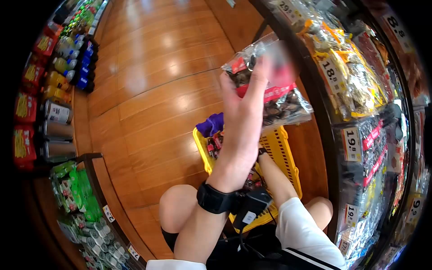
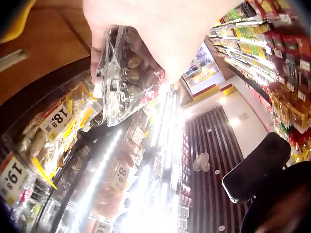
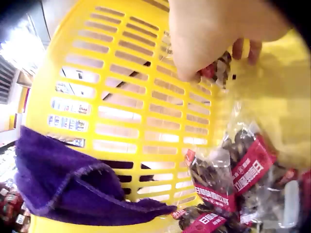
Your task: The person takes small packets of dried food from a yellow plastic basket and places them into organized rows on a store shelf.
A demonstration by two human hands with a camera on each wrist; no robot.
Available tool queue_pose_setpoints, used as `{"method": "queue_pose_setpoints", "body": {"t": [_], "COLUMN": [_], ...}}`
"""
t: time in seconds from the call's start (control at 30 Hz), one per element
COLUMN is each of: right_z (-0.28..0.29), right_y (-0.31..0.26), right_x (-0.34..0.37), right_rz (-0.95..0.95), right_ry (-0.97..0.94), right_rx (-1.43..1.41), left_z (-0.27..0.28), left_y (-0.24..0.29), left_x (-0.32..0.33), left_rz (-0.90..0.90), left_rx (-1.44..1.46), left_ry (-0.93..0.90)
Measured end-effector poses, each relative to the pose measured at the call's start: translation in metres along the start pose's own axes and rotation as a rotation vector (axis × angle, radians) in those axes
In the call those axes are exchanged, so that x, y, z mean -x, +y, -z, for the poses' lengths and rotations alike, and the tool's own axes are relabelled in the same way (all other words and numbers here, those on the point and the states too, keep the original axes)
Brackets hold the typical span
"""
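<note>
My left hand (image 1: 243, 105) grips a clear plastic bag of dark dried mushrooms (image 1: 281, 110) with a red band, raised beside the shelf. In the left wrist view the fingers bend over the top of this bag. Down inside the yellow basket (image 3: 138, 82), my right hand (image 3: 218, 36) has its fingers curled round another small bag (image 3: 222, 69) with dark contents and a bit of red. In the head view the left forearm hides most of that hand. Several similar red-banded bags (image 3: 211, 184) lie at the basket's bottom.
A purple cloth (image 3: 73, 182) hangs over the basket's rim. On the right, a shelf holds packaged dried goods with price tags (image 1: 332, 72). Bottles (image 1: 58, 92) and green packets (image 1: 85, 193) stand on the left shelves. Between them runs a wooden floor (image 1: 148, 99).
</note>
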State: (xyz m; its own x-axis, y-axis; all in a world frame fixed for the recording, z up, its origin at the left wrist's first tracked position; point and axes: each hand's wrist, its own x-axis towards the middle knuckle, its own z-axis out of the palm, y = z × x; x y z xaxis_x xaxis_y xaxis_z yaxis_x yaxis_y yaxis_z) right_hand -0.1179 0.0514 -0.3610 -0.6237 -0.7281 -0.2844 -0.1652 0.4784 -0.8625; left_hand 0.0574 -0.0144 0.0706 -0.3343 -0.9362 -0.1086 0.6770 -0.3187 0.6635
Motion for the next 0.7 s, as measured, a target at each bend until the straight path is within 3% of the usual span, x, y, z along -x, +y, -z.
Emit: {"method": "queue_pose_setpoints", "body": {"t": [0.03, 0.07, 0.1, 0.13, 0.23, 0.27, 0.37, 0.43, 0.57, 0.7], "right_z": [0.015, 0.045, 0.071, 0.099, 0.162, 0.181, 0.231, 0.251, 0.252, 0.255], "right_y": [0.002, -0.070, -0.074, -0.116, -0.215, -0.256, -0.328, -0.350, -0.336, -0.335], "right_x": [0.002, 0.037, 0.042, 0.066, 0.118, 0.132, 0.148, 0.155, 0.172, 0.178], "right_rz": [-0.106, -0.459, -0.537, -0.507, -0.448, -0.339, -0.105, -0.044, 0.096, 0.146], "right_ry": [-0.216, -0.265, -0.528, -0.724, -0.821, -0.853, -0.806, -0.725, -0.504, -0.446], "right_rx": [-0.325, -0.534, -0.832, -0.981, -1.055, -0.915, -0.605, -0.627, -0.642, -0.635], "left_z": [0.000, -0.001, 0.001, 0.003, 0.003, -0.001, -0.010, -0.021, -0.029, -0.036], "left_y": [-0.001, 0.000, -0.001, -0.002, -0.017, -0.025, -0.042, -0.039, -0.037, -0.044], "left_x": [-0.004, -0.006, -0.010, -0.014, -0.023, -0.025, -0.026, -0.019, -0.008, -0.003], "left_rz": [-0.015, -0.024, -0.027, -0.025, 0.037, 0.037, 0.044, 0.093, 0.084, 0.028], "left_rx": [-0.029, -0.057, -0.090, -0.122, -0.132, -0.140, -0.158, -0.118, -0.144, -0.191], "left_ry": [-0.023, -0.017, -0.034, -0.023, 0.000, -0.003, -0.022, -0.027, -0.016, 0.046]}}
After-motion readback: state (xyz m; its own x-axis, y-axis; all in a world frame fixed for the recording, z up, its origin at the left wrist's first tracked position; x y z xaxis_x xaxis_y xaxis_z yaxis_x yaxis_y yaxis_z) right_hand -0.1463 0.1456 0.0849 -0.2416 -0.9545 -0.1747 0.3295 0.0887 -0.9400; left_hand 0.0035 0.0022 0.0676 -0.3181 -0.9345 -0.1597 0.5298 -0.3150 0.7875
